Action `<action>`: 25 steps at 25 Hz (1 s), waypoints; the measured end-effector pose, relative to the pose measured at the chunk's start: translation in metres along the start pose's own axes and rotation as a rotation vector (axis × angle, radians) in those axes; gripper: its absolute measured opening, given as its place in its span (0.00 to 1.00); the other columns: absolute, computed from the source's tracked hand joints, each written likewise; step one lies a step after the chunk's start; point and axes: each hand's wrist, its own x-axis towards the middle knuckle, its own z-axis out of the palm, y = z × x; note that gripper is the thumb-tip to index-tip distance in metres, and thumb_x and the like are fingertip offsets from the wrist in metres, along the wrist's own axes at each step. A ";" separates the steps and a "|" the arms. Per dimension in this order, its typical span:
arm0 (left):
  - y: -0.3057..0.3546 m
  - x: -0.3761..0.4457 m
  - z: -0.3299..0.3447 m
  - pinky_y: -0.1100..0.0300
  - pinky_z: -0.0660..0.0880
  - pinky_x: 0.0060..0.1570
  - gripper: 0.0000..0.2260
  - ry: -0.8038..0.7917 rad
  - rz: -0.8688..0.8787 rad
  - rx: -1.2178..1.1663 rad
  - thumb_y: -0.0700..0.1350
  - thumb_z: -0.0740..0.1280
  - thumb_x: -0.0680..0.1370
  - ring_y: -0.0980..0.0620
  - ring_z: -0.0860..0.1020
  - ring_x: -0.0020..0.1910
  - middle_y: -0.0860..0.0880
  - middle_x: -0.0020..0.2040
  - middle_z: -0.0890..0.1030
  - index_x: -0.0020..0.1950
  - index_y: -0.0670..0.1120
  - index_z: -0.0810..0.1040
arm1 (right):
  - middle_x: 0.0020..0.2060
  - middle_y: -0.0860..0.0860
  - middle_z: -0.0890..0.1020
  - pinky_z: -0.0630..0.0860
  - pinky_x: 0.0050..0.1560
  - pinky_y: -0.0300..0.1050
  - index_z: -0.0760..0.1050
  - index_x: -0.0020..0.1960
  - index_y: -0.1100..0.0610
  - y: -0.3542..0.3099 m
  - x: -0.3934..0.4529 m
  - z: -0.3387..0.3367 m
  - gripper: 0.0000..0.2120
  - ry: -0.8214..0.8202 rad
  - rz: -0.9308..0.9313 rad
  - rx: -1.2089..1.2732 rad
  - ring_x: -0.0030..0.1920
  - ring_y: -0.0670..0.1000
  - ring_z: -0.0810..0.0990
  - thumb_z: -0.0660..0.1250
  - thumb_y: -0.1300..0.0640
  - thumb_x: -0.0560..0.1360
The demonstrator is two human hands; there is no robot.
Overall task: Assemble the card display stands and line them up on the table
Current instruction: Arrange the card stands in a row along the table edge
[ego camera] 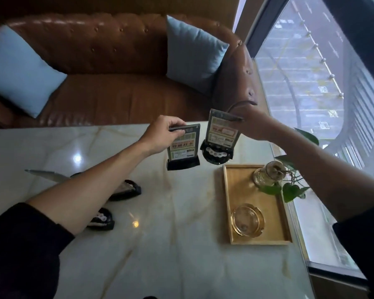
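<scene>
Left hand (160,134) pinches the top edge of one card stand (183,147), right hand (249,124) another stand (219,139), near the table (181,234) far edge. Probably light, rigid, bottom-heavy; the top edge works.

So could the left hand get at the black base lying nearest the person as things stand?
Probably not right away: the left hand is shut on an upright card stand, so it is occupied. The base itself lies uncovered under the forearm.

two upright card display stands (183,147) (219,139) with black bases, side by side at the far tabletop (171,234) edge; two more bases (125,189) (102,219) lie nearer left.
</scene>
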 end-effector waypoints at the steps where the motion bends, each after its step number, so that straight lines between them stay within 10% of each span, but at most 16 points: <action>1: 0.004 0.014 0.005 0.59 0.77 0.46 0.06 0.010 0.000 -0.014 0.38 0.71 0.78 0.54 0.81 0.46 0.49 0.47 0.85 0.53 0.44 0.85 | 0.39 0.50 0.80 0.77 0.40 0.51 0.79 0.44 0.51 0.011 0.010 -0.010 0.09 0.015 0.006 -0.025 0.41 0.56 0.78 0.63 0.49 0.74; 7: 0.006 0.092 0.042 0.57 0.77 0.47 0.06 0.053 -0.055 -0.059 0.37 0.69 0.78 0.52 0.80 0.45 0.48 0.46 0.85 0.51 0.45 0.85 | 0.38 0.53 0.77 0.65 0.29 0.32 0.80 0.49 0.62 0.080 0.057 -0.041 0.07 0.082 0.057 -0.089 0.38 0.55 0.73 0.66 0.59 0.76; 25: 0.013 0.211 0.141 0.50 0.80 0.52 0.07 0.010 0.019 -0.024 0.39 0.71 0.75 0.47 0.83 0.47 0.51 0.44 0.85 0.48 0.50 0.85 | 0.52 0.60 0.83 0.64 0.45 0.42 0.81 0.60 0.57 0.205 0.086 -0.019 0.13 0.085 0.179 -0.054 0.47 0.59 0.78 0.66 0.62 0.77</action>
